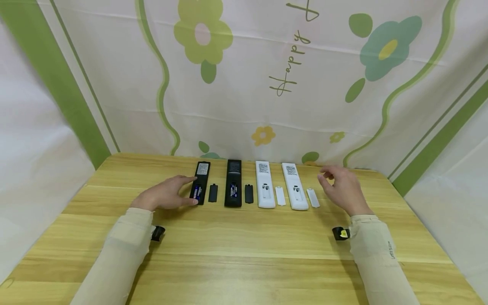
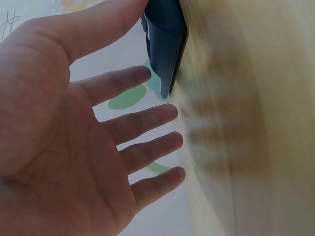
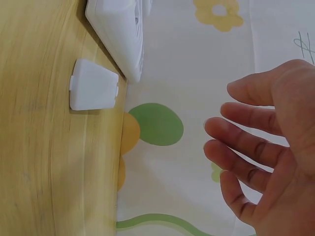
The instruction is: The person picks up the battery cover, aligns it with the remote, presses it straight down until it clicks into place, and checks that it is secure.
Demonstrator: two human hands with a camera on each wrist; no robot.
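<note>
Sleeves [image 1: 116, 258] lie apart, left fingers [image 1: 187, 180] at edge of leftmost remote [image 1: 200, 183]

Leftmost remote [image 1: 201, 180] on table [image 1: 244, 262]: batteries [image 1: 197, 192] inside; cover [image 1: 213, 193], three more remotes [image 1: 265, 184] to its right; cloth [image 1: 244, 101] behind.

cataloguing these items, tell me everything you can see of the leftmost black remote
The leftmost black remote, slim and plastic-looking, lies back up on the wood-grained table, far end angled slightly right. A white printed label marks that end; bluish batteries show uncovered nearer. The left hand reaches its left edge; contact is unclear.
</note>
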